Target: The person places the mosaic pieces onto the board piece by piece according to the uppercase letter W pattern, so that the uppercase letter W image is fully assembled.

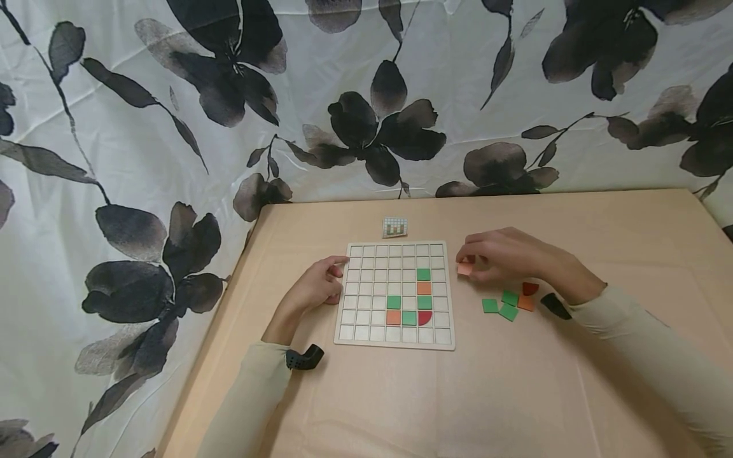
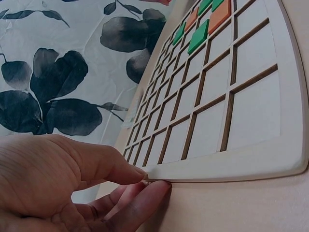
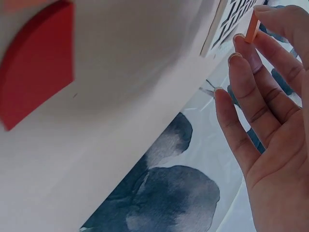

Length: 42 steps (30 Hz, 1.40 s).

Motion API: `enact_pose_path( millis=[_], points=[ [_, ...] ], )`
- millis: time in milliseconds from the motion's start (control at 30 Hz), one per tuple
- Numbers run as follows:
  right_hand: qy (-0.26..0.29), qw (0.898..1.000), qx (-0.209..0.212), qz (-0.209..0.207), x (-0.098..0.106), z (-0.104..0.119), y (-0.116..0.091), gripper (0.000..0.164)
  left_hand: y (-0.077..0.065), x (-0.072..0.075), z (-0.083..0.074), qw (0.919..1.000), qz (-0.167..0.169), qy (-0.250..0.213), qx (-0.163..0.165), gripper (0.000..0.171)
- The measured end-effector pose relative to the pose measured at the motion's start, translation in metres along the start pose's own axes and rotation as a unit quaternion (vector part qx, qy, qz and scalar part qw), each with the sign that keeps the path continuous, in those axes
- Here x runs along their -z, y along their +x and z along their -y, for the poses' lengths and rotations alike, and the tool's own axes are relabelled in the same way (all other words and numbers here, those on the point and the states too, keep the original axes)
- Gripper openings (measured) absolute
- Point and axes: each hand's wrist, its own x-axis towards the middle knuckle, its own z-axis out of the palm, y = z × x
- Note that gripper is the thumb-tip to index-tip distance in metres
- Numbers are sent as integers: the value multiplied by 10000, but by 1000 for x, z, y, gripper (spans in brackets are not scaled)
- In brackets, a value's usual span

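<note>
A white grid board point(image 1: 395, 346) lies flat on the table, with several green and orange square tiles and a red quarter-circle tile point(image 1: 425, 317) in its cells. At the board's left edge is my left hand point(image 1: 312, 286), its thumb and fingertips gripping the rim in the left wrist view. Just beyond the right edge, my right hand point(image 1: 504, 254) pinches an orange square tile point(image 3: 252, 26) between thumb and fingertips. Below that hand lie several loose green tiles point(image 1: 508, 312), an orange tile point(image 1: 525, 303) and another red quarter-circle tile point(image 1: 530, 289).
A small card point(image 1: 395, 227) with a printed grid pattern lies behind the board. The light wooden table point(image 1: 401, 407) ends at a white cloth point(image 1: 321, 178) with dark flowers at the back and left. Each wrist wears a black camera.
</note>
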Motion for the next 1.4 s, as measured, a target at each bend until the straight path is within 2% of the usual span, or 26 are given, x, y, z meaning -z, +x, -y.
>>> enact_pose_path(
  millis=[367,1000,1400],
  points=[
    [65,9994,214,256,0,9,22,23,1,2,-3,10000,27,50,-63,65],
    [245,9967,745,218,-4,25,47,18,0,3,-4,9998,142,120,-26,67],
    [345,9933,921,600,-7,37,64,21,1,2,-2,9999,161,21,-6,67]
  ],
)
